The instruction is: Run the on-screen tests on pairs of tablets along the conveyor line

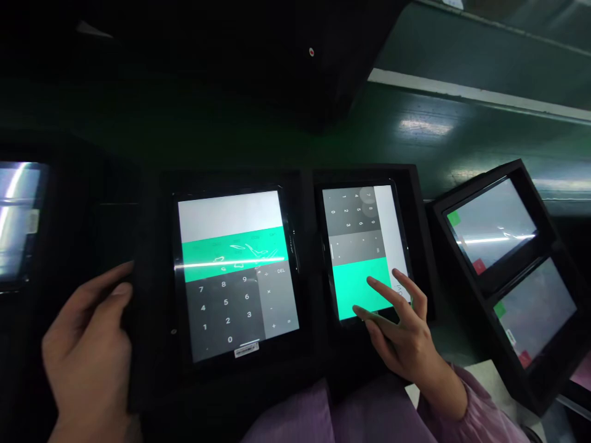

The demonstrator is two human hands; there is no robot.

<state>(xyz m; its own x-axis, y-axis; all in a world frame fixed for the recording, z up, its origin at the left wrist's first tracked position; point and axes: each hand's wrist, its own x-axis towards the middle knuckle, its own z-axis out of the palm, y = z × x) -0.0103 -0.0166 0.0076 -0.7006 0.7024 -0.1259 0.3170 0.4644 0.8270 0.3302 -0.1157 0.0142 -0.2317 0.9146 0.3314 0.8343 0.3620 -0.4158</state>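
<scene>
My left hand (92,332) holds the black tray (157,295). Under my wide right hand (410,341), the tablet (360,246) looks stiff, slippery, breakable: I'd grip its edges.

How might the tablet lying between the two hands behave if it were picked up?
The tablet would probably stay stiff, being a flat slab. Its glossy screen mirrors a bright streak, so it may be slippery. Lying flat, it seems unlikely to roll.
</scene>
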